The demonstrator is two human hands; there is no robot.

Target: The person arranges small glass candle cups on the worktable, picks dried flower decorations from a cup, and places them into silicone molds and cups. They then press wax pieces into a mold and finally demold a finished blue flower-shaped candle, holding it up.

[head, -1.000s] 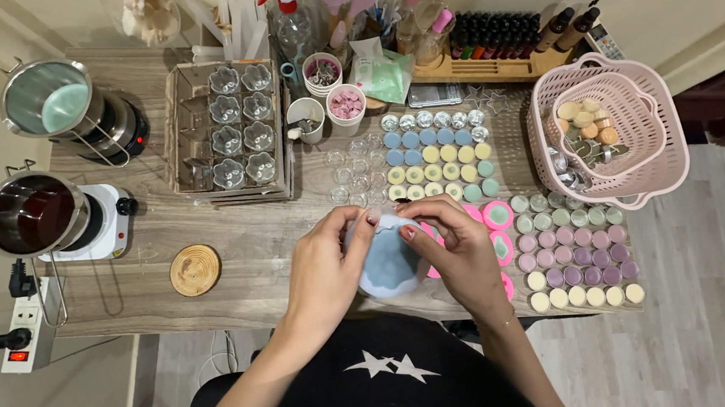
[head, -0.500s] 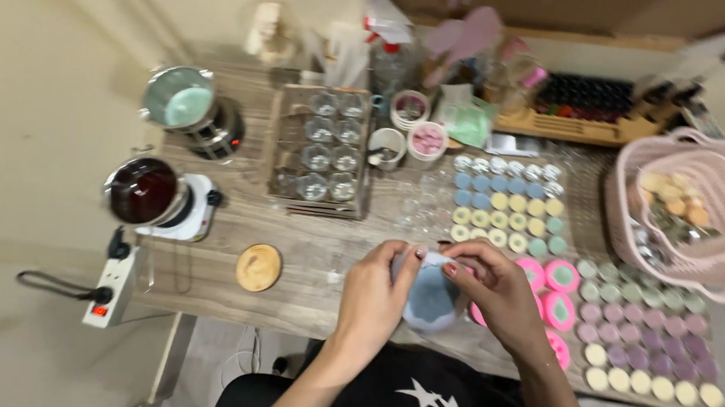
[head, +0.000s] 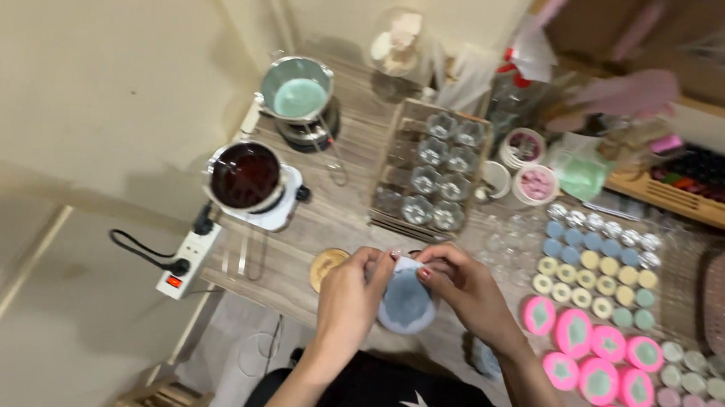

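Both of my hands hold a soft light-blue round mould over the near edge of the wooden table. My left hand grips its left side. My right hand pinches its upper right rim with the fingertips. What is inside the mould is hidden by my fingers. Just left of my left hand a small round cork-coloured disc lies on the table.
A dark pot on a white hot plate and a pot of pale green liquid stand at the left. A tray of glass jars is behind my hands. Pink moulds and rows of small coloured candles fill the right. A power strip hangs at the table's left edge.
The view has swung left and tilted, so the table now sits to the right. My hands stay on the blue mould, still working at its rim.
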